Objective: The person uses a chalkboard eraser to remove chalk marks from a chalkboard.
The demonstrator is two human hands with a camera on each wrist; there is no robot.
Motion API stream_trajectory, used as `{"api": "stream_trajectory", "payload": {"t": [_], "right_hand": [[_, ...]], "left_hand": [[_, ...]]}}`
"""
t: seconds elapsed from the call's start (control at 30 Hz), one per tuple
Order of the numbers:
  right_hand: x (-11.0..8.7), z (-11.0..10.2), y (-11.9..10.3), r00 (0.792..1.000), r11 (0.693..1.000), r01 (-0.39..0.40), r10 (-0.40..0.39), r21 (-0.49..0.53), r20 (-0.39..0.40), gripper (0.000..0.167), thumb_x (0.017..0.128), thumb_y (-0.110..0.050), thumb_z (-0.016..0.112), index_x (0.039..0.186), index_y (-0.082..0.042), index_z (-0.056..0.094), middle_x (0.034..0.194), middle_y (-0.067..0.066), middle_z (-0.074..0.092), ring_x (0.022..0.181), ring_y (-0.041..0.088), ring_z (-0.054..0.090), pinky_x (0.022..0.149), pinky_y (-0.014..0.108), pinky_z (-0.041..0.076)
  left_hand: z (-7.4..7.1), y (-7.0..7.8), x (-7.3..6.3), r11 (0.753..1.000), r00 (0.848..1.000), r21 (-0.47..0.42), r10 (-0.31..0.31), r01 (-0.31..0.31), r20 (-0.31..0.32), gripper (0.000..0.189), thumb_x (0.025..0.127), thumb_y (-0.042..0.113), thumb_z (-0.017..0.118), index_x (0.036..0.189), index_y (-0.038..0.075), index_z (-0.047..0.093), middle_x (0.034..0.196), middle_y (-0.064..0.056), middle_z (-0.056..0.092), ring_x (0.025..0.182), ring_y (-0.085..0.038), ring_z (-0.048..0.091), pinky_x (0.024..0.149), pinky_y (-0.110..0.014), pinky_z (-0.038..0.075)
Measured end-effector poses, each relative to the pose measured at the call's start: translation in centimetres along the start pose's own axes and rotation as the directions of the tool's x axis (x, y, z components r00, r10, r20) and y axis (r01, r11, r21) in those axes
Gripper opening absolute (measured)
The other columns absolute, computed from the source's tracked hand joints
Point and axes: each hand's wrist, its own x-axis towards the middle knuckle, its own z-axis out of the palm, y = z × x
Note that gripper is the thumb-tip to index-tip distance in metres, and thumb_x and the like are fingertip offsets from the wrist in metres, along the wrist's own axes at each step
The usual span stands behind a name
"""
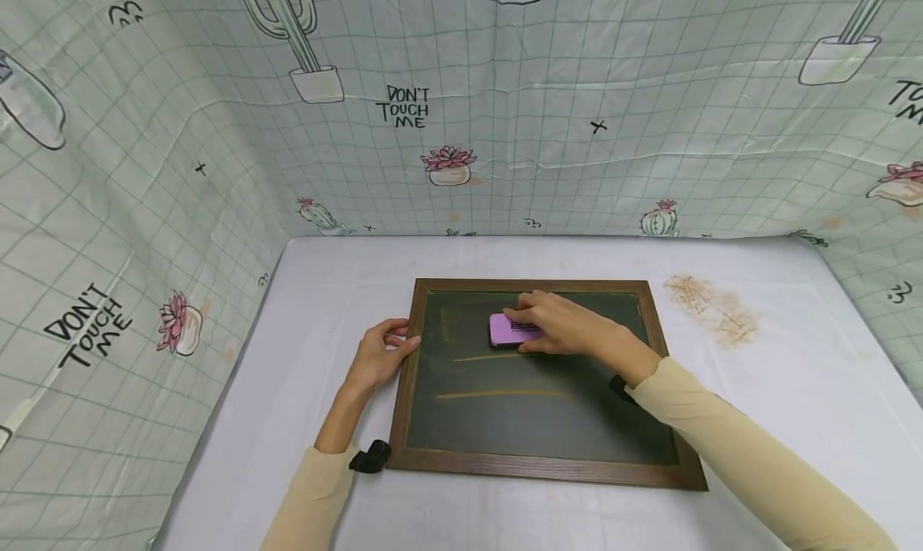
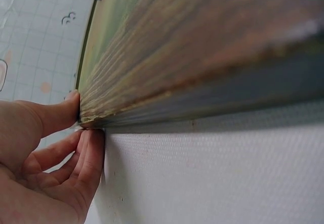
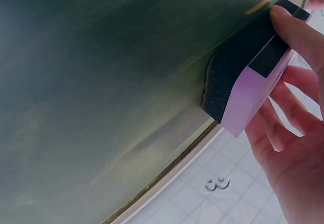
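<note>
A dark green chalkboard (image 1: 534, 431) with a brown wooden frame lies flat on the white table. My right hand (image 1: 566, 327) grips a purple board eraser (image 1: 505, 331) on the board's upper middle, its black felt side (image 3: 220, 82) against the surface. In the right wrist view the thumb lies along one long side of the eraser, the fingers along the other. At the left, my left hand (image 1: 378, 355) pinches the frame's edge between thumb (image 2: 63, 113) and fingers. Two yellowish chalk lines (image 1: 501, 394) run across the board, the upper one just below the eraser.
Brownish dust smudges (image 1: 710, 311) mark the white tablecloth (image 1: 764, 295) right of the board. A cactus-printed curtain (image 1: 548, 102) hangs behind the table and along both sides. Black wrist devices (image 1: 371, 456) sit at both cuffs, close to the frame on the left.
</note>
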Motion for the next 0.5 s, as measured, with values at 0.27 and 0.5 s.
{"api": "stream_trajectory", "payload": {"t": [0.27,0.5], "right_hand": [[-1.7,-0.2,1.0,0.999,1.000,0.002,-0.001,0.012,-0.032,0.055,0.087,-0.022,0.084,0.132,0.005,0.067,0.102,0.010,0.061,0.084,0.018,0.049,0.074,0.036,0.045],[-3.2,-0.2,1.8,0.999,1.000,-0.003,0.005,0.028,-0.053,0.054,0.087,-0.021,0.084,0.131,0.006,0.067,0.102,0.010,0.060,0.082,0.016,0.048,0.071,0.035,0.044]], "left_hand": [[0.0,0.0,0.0,1.000,1.000,0.003,-0.007,0.007,-0.002,0.047,0.098,0.012,0.072,0.138,-0.006,0.058,0.124,-0.023,0.064,0.104,-0.032,0.060,0.080,-0.031,0.046],[0.1,0.1,0.0,1.000,1.000,0.011,-0.001,0.001,-0.005,0.046,0.097,0.012,0.072,0.137,-0.007,0.058,0.123,-0.023,0.064,0.103,-0.032,0.061,0.080,-0.031,0.046]]}}
